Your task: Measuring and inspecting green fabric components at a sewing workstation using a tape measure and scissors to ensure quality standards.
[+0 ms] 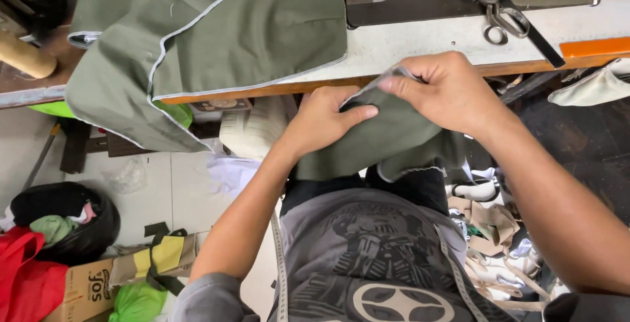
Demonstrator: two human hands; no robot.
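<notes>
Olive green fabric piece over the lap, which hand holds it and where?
Both: the right hand pinches the olive green fabric piece at its pale-trimmed top edge; the left hand presses it just below.

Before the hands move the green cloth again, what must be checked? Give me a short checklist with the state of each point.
1. Right hand pinches the pale-trimmed edge of the green cloth piece: ok.
2. Left hand lies flat on that piece, holding it down: ok.
3. Piece free of the larger green cloth on the sewing table: ok, they lie apart.
4. Scissors away from both hands: ok.
5. Edge folded evenly: cannot tell, fingers cover it.
</notes>
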